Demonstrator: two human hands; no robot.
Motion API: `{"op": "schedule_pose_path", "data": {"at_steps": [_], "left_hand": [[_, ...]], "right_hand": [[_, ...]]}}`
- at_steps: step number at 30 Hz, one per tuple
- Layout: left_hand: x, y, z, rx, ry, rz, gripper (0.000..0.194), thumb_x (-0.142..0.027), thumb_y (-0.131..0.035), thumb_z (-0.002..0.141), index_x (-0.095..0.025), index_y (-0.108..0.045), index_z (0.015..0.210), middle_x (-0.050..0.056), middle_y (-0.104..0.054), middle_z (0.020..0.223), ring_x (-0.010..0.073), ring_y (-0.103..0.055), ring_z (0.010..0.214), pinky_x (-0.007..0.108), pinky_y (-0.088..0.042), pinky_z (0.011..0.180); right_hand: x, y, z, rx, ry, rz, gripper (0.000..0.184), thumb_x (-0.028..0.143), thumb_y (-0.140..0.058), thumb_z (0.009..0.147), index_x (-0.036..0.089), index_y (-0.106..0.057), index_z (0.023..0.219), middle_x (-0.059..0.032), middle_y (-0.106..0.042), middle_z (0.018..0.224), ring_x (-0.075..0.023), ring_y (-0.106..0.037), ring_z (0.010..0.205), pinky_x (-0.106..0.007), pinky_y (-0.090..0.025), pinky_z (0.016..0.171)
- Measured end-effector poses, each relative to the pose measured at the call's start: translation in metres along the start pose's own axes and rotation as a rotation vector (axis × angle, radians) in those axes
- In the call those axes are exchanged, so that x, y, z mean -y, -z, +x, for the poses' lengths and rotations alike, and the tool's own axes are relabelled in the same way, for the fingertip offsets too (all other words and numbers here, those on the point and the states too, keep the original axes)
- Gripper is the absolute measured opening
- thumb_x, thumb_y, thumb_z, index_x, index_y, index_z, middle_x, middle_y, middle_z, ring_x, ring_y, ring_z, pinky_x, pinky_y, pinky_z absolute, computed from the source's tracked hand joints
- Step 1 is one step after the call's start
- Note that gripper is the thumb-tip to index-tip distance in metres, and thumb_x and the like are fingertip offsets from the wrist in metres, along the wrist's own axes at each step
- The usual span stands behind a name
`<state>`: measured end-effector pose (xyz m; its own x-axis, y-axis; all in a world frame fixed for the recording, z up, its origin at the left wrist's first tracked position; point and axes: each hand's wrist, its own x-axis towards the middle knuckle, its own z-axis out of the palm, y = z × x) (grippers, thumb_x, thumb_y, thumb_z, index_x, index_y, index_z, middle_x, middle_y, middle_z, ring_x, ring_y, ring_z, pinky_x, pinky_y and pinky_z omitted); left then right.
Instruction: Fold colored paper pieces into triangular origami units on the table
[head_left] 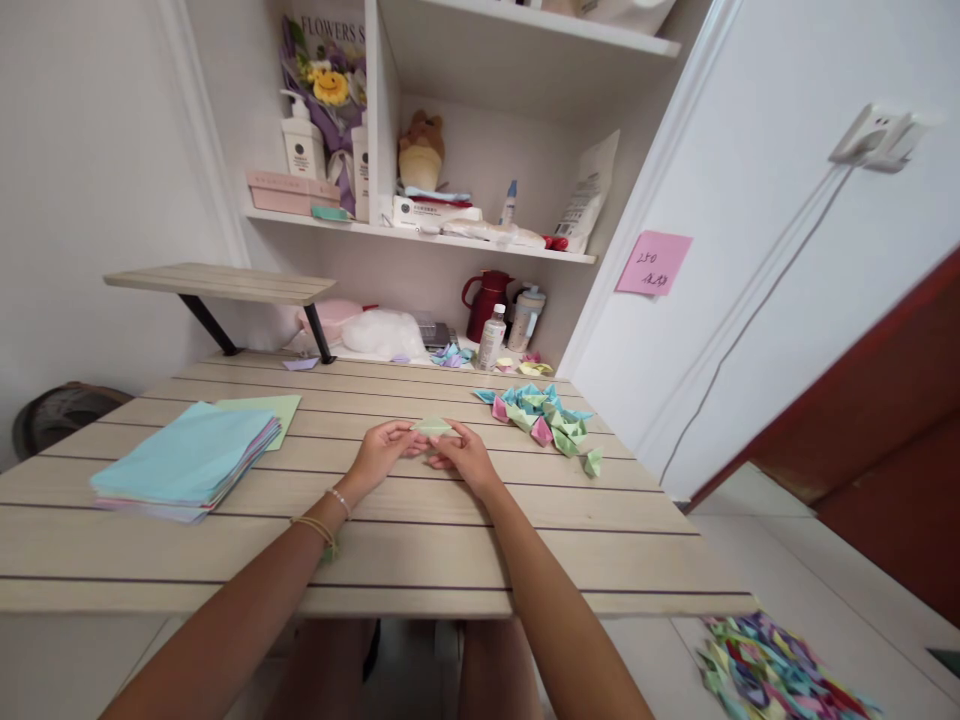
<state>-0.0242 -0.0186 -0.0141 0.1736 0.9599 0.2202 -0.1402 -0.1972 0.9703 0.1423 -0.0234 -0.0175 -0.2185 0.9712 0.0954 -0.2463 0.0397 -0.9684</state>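
Note:
A small folded piece of light green paper (433, 427) is held between both hands above the middle of the table. My left hand (386, 447) pinches its left side, with the fingers curled. On the right side, my right hand (465, 455) grips it between thumb and fingers. To the right of the hands lies a pile of folded paper boats (536, 410) in blue, green and pink, with one green boat (593, 462) a little apart. A stack of square coloured paper (187, 455), blue on top, rests at the left over a green sheet (281, 412).
A small raised wooden shelf (225, 282) stands at the back left. Behind the table are a clear bottle (491, 338), a dark red jug (487, 305) and a tumbler (527, 318). Many folded papers (780, 670) lie heaped on the floor, lower right.

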Motion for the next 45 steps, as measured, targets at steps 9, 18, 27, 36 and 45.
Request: {"op": "schedule_pose_path", "data": {"at_steps": [9,18,27,36,45], "left_hand": [[0.003,0.002,0.002,-0.021,-0.091,0.017,0.04,-0.035,-0.07,0.062,-0.012,-0.06,0.092,0.01,-0.068,0.086,0.0213,-0.064,0.082,0.04,-0.049,0.082],[-0.001,0.002,0.0,-0.063,-0.154,0.165,0.026,-0.034,-0.069,0.063,-0.013,-0.064,0.075,0.007,-0.069,0.075,0.0191,-0.064,0.073,0.033,-0.05,0.074],[-0.006,-0.001,-0.002,-0.063,-0.092,0.171,0.024,-0.034,-0.069,0.062,-0.012,-0.067,0.072,0.006,-0.069,0.07,0.0185,-0.064,0.069,0.031,-0.049,0.073],[-0.001,0.0,-0.001,0.033,0.024,-0.044,0.042,-0.03,-0.072,0.061,-0.009,-0.059,0.095,0.01,-0.069,0.077,0.0191,-0.066,0.072,0.036,-0.05,0.078],[0.007,0.0,0.001,0.095,0.09,0.103,0.034,-0.033,-0.07,0.063,-0.009,-0.06,0.084,0.009,-0.068,0.072,0.0164,-0.064,0.064,0.026,-0.05,0.06]], "right_hand": [[0.003,0.003,0.001,-0.032,0.154,0.024,0.034,0.039,-0.071,0.059,0.015,-0.065,0.083,-0.0053,-0.069,0.074,-0.0167,-0.064,0.067,-0.03,-0.052,0.066],[-0.002,0.006,0.005,-0.084,0.174,-0.01,0.032,0.039,-0.07,0.06,0.017,-0.064,0.082,-0.0034,-0.068,0.07,-0.0185,-0.065,0.065,-0.031,-0.052,0.066],[-0.001,0.004,0.004,-0.129,0.171,-0.002,0.025,0.037,-0.07,0.06,0.015,-0.062,0.07,-0.0025,-0.066,0.061,-0.0166,-0.063,0.064,-0.03,-0.05,0.069],[0.002,0.002,0.001,-0.208,0.15,0.017,0.033,0.034,-0.072,0.059,0.015,-0.059,0.082,-0.0024,-0.066,0.06,-0.0168,-0.064,0.058,-0.029,-0.052,0.061],[-0.007,0.003,0.003,-0.111,0.131,-0.046,0.043,0.032,-0.074,0.054,0.014,-0.058,0.09,-0.0028,-0.067,0.061,-0.018,-0.065,0.059,-0.03,-0.053,0.06]]}}
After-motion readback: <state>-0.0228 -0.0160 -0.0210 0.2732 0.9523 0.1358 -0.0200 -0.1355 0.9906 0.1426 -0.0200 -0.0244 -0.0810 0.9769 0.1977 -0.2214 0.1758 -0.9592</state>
